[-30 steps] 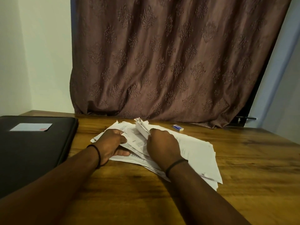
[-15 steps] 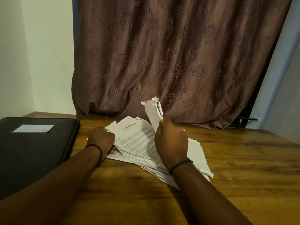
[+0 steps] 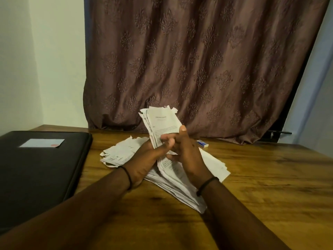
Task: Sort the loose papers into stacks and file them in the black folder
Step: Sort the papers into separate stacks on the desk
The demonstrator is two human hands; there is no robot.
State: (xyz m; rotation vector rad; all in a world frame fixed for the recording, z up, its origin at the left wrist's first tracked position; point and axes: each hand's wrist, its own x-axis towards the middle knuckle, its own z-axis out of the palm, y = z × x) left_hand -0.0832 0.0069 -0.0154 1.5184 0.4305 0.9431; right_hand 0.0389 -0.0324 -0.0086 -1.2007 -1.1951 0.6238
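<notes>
Forearms stretched forward, left hand and right hand together, fingers apparently curled round papers

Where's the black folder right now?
In the head view the black folder lies closed on the table's left side, just left of the loose papers and the left hand.

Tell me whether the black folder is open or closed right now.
Closed. The black folder lies flat on the table with its cover down and a pale label on top; no inside shows.
</notes>
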